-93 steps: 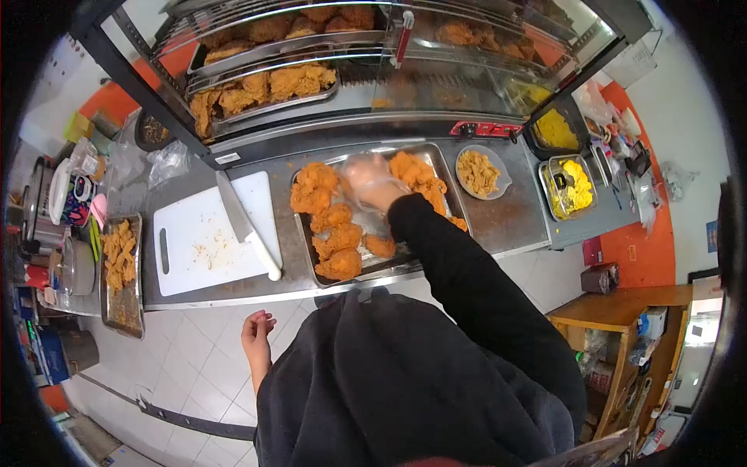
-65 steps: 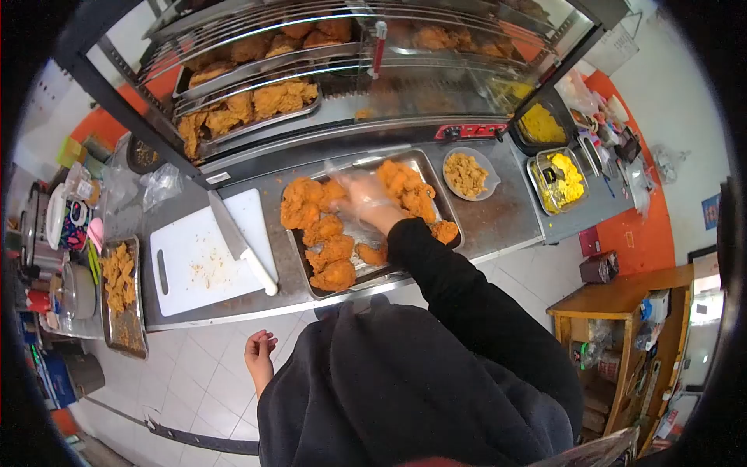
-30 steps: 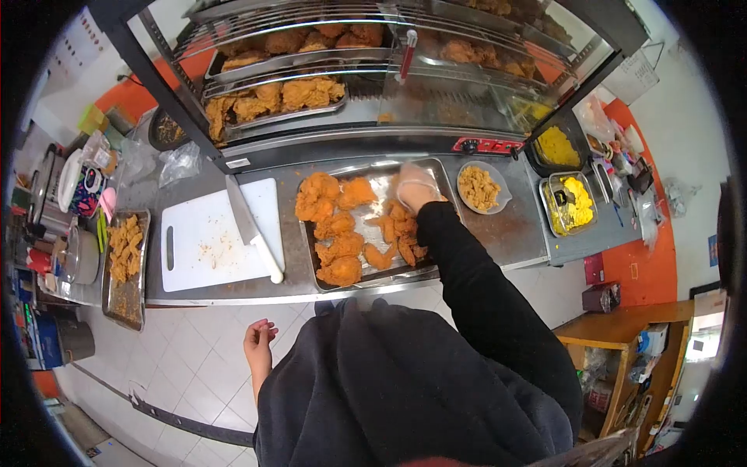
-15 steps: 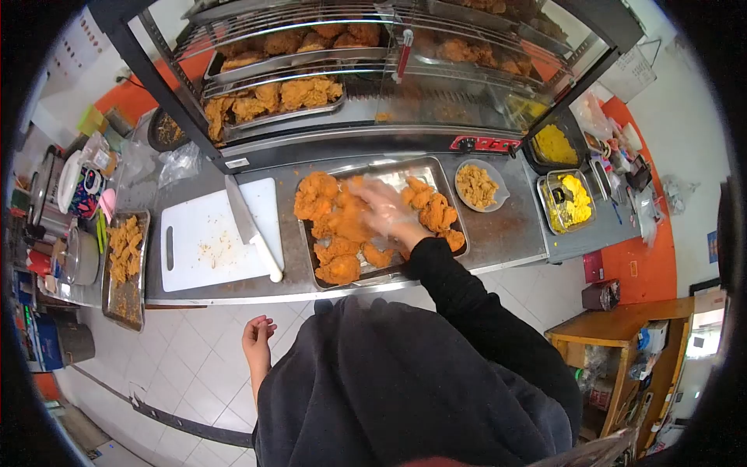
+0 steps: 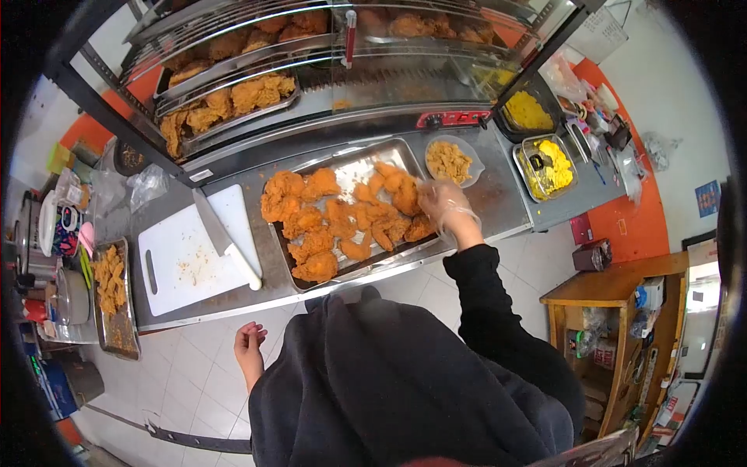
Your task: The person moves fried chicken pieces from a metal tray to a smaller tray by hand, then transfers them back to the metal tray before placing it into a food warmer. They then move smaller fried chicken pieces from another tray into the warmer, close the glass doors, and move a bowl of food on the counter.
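Observation:
My right hand (image 5: 447, 204), in a clear plastic glove, is at the right edge of a metal tray (image 5: 359, 165) of fried chicken. Its blurred fingers reach down beside a piece of fried chicken (image 5: 406, 196); whether they grip anything is not visible. Several more orange-brown pieces lie across the tray, with bare metal showing at the back. My bare left hand (image 5: 250, 348) hangs in front of the counter, its fingers curled in and nothing in them. Left of the tray, a knife (image 5: 218, 226) with a white handle lies on a white cutting board (image 5: 167, 261).
A glass warming cabinet (image 5: 311, 128) with trays of chicken stands behind. Right of the tray are a bowl of crumbly pieces (image 5: 450, 161) and a clear container of yellow food (image 5: 554, 173). A narrow tray (image 5: 117, 331) with fried bits sits at left. A wooden shelf (image 5: 622, 288) stands at right.
My right hand has moved right, from over the middle of the tray to its right edge. Pieces in the tray's middle and right lie differently. My left hand stays low. The view has shifted.

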Tool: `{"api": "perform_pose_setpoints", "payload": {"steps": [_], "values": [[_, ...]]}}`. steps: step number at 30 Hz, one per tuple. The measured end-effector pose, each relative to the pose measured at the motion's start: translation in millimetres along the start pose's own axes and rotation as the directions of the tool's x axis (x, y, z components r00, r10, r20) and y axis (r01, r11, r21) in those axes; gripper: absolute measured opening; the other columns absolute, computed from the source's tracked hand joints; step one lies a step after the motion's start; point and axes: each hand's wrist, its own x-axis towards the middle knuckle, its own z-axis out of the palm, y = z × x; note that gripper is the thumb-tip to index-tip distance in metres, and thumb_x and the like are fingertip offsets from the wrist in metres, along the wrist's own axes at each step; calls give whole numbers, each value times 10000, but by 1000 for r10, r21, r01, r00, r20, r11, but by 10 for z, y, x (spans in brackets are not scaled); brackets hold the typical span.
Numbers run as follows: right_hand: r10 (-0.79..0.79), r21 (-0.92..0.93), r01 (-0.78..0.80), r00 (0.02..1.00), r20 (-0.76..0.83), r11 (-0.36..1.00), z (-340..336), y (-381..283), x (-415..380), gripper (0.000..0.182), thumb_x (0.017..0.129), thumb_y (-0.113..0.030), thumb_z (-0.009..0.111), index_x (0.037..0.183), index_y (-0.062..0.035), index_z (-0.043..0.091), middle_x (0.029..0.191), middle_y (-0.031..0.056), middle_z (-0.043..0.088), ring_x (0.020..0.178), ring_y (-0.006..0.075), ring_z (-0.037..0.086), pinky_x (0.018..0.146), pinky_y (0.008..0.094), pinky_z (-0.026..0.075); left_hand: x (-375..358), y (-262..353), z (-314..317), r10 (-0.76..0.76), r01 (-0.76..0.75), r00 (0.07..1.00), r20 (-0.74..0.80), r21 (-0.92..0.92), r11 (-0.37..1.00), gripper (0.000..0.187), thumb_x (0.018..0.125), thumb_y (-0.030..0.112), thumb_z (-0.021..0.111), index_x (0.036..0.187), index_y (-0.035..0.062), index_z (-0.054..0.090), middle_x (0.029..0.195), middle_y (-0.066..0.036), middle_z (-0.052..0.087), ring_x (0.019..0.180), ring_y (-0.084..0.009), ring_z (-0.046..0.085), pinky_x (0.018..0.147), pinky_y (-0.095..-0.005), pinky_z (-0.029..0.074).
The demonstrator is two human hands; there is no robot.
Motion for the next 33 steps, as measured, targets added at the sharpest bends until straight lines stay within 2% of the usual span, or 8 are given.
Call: {"api": "perform_pose_setpoints", "payload": {"steps": [1, 6, 9, 17, 24, 28, 31, 33], "values": [[67, -54, -57, 980, 187, 997, -64, -26, -43, 179, 775, -172, 541, 894, -44, 578, 902, 144, 581, 823, 276, 578, 685, 380, 456, 3, 7, 10, 0, 0, 1000, -5, 7, 1000, 177, 869, 138, 506, 973, -2, 533, 879, -88, 594, 754, -153, 586, 703, -263, 463], [-119, 74, 117, 992, 35, 990, 424, -13, -187, 337, 689, -190, 600, 1005, -71, 595, 871, 153, 606, 825, 316, 563, 753, 388, 437, 45, 56, 85, -2, 1, 1000, 15, 29, 1000, 173, 870, 135, 504, 971, -1, 536, 873, -85, 597, 756, -152, 585, 699, -260, 461], [-48, -341, 50, 999, 13, 939, 703, -180, -184, 468, 676, -235, 632, 1097, -55, 532, 886, 160, 599, 822, 328, 559, 749, 397, 437, 69, 154, 147, -1, -1, 999, 48, 42, 999, 168, 870, 128, 502, 972, -1, 538, 871, -82, 598, 758, -150, 585, 697, -257, 459], [-137, 235, 145, 989, -52, 961, 1099, 204, 242, 409, 751, -280, 608, 1068, -37, 527, 921, 172, 577, 846, 342, 553, 756, 386, 430, 103, 209, 211, -4, 1, 998, 56, 61, 998, 155, 869, 106, 491, 963, -5, 544, 861, -79, 597, 753, -144, 580, 697, -255, 454], [-114, 145, 113, 993, 2, 983, 882, 234, 352, 280, 836, -247, 486, 954, -9, 575, 882, 192, 590, 831, 297, 580, 727, 389, 442, 115, 190, 197, 27, -28, 999, 32, 9, 1000, 149, 866, 100, 494, 960, -4, 546, 858, -77, 598, 750, -141, 578, 681, -250, 455], [7, 668, 41, 998, -69, 743, 1150, 542, 543, 246, 825, -92, 551, 1059, -17, 543, 921, 55, 606, 832, 133, 554, 741, 263, 448, 123, 101, 128, 22, -22, 1000, 9, 5, 1000, 151, 861, 105, 505, 961, 0, 548, 859, -78, 602, 747, -141, 577, 683, -250, 460], [240, 983, -174, 958, 155, 61, 974, 352, 432, 240, 820, -121, 577, 1048, -58, 535, 917, 22, 588, 832, 142, 556, 747, 266, 448, 132, 98, 144, 31, -31, 1000, -2, -11, 999, 154, 860, 110, 509, 962, 2, 549, 859, -77, 604, 742, -139, 576, 687, -249, 462], [172, 972, -226, 957, 233, -59, 525, -72, 171, 236, 819, -125, 578, 1042, -60, 537, 927, 16, 586, 836, 143, 556, 746, 264, 451, 133, 108, 151, 37, -37, 999, -13, -14, 999, 155, 860, 111, 510, 962, 3, 550, 859, -77, 605, 741, -137, 576, 690, -247, 462]]}}
